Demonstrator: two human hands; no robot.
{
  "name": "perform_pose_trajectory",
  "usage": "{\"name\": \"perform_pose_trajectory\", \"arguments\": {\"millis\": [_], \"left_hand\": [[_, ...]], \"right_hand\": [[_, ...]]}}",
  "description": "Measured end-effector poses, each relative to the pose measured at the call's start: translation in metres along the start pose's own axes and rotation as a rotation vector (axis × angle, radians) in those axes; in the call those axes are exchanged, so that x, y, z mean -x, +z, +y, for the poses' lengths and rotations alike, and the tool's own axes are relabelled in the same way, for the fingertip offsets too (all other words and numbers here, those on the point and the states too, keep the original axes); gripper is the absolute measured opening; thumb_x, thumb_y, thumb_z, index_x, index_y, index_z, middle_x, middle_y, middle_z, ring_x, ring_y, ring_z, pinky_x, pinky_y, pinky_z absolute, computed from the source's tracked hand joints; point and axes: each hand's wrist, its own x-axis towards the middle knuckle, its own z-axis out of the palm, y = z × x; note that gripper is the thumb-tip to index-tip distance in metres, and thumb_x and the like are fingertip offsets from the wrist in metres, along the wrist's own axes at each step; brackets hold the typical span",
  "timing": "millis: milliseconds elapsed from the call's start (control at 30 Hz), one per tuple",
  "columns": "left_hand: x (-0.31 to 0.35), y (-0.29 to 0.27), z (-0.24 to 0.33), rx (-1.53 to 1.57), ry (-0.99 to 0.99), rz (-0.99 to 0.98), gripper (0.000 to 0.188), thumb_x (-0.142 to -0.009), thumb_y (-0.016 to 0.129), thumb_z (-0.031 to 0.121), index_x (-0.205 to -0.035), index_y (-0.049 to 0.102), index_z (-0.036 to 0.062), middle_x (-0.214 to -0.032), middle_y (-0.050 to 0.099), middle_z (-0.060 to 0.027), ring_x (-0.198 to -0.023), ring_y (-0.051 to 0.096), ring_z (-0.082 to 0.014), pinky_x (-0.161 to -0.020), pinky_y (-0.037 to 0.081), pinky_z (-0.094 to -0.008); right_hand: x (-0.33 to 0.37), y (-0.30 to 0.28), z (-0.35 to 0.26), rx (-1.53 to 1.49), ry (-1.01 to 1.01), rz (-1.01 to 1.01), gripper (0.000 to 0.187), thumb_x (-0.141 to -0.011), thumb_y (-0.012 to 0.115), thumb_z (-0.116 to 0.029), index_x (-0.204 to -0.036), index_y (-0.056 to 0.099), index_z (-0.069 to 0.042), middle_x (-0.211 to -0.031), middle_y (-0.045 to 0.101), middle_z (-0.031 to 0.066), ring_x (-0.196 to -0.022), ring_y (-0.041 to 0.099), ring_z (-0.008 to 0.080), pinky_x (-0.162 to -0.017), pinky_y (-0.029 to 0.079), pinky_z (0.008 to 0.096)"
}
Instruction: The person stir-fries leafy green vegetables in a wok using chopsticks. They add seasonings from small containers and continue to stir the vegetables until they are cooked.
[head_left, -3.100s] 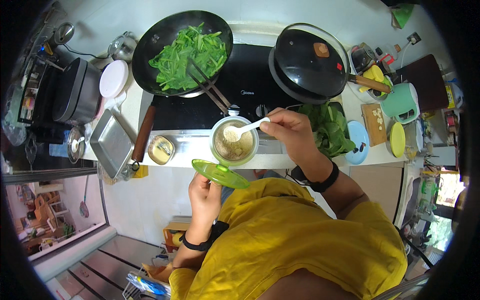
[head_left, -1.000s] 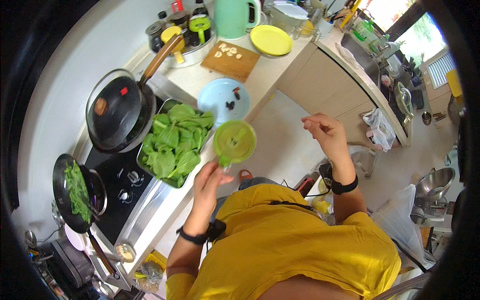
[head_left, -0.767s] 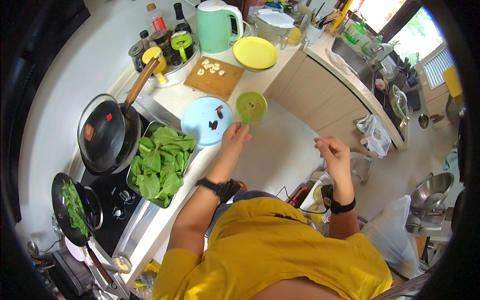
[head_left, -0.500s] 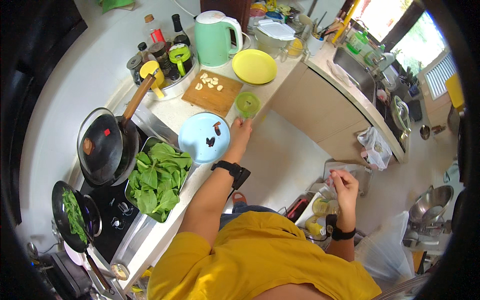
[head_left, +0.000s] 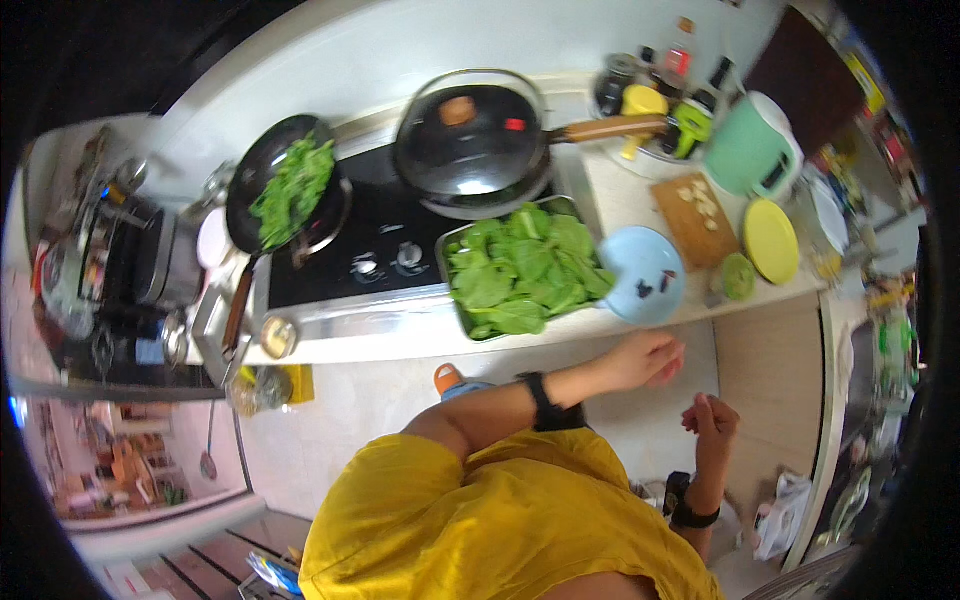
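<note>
My left hand (head_left: 648,361), slightly blurred, hovers in front of the counter edge below a light blue plate (head_left: 622,285). Its fingers are half curled and a little apart, with nothing visible in them. Dark pieces (head_left: 655,284) lie on the plate. Lower and to the right, my right hand (head_left: 712,422) is closed, thumb against the fingers; whatever it may hold is hidden. A green cup (head_left: 738,277) stands right of the plate, in front of a wooden board (head_left: 690,246) with peeled garlic cloves (head_left: 704,204). Left of the plate, leafy greens (head_left: 525,265) fill a metal tray (head_left: 447,270).
A lidded pan (head_left: 470,145) sits on the black hob (head_left: 330,272), its wooden handle reaching right. Further left, a wok (head_left: 243,200) holds cooked greens (head_left: 295,190). A yellow plate (head_left: 771,243), green kettle (head_left: 752,145) and condiment bottles (head_left: 678,60) stand at the right.
My view has turned left, bringing the whole hob and wok into sight. My left hand has let go of the green cup and drawn back from the counter. The right hand stays closed.
</note>
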Motion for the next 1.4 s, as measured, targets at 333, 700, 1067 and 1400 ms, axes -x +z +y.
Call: {"name": "perform_pose_trajectory", "arguments": {"millis": [333,700,1067,1400], "left_hand": [[0.336,-0.108,0.078,-0.151,0.129,1.16,0.03,-0.088,0.039,0.0,-0.11,0.059,0.0008,-0.08,0.058,-0.0034,-0.062,0.05,-0.0072,-0.055,0.042,-0.0194],[0.518,-0.264,0.091,-1.113,-0.085,1.588,0.071,-0.075,0.067,0.012,-0.134,0.031,-0.0039,-0.131,0.036,-0.0285,-0.122,0.037,-0.0433,-0.102,0.031,-0.0465],[0.523,-0.286,0.107,-0.824,-0.205,1.208,0.061,-0.076,0.064,0.006,-0.13,0.04,-0.0064,-0.096,0.058,-0.025,-0.085,0.059,-0.0388,-0.073,0.049,-0.0402],[0.517,-0.275,0.13,-0.739,-0.245,1.19,0.059,-0.077,0.063,0.006,-0.13,0.04,-0.0082,-0.1,0.057,-0.0265,-0.089,0.059,-0.0388,-0.074,0.05,-0.0395]], "right_hand": [[-0.022,0.284,-0.086,0.086,-0.339,-0.863,0.074,-0.087,0.063,-0.018,-0.144,0.018,-0.003,-0.089,0.064,0.0087,-0.08,0.061,0.0147,-0.069,0.049,0.0264],[-0.018,0.574,-0.111,-0.478,-0.288,-0.277,0.021,-0.087,0.062,-0.013,-0.1,0.062,0.002,-0.083,0.061,0.0029,-0.066,0.057,0.0072,-0.056,0.047,0.0194],[-0.03,0.514,-0.226,0.314,-0.893,-0.151,0.009,-0.083,0.063,-0.003,-0.09,0.064,0.002,-0.072,0.064,0.0098,-0.065,0.064,0.0128,-0.057,0.049,0.0234],[-0.122,0.567,-0.174,-0.406,-0.355,-0.366,0.019,-0.09,0.057,-0.009,-0.1,0.061,0.007,-0.09,0.065,0.015,-0.077,0.067,0.0229,-0.07,0.056,0.0301]]}}
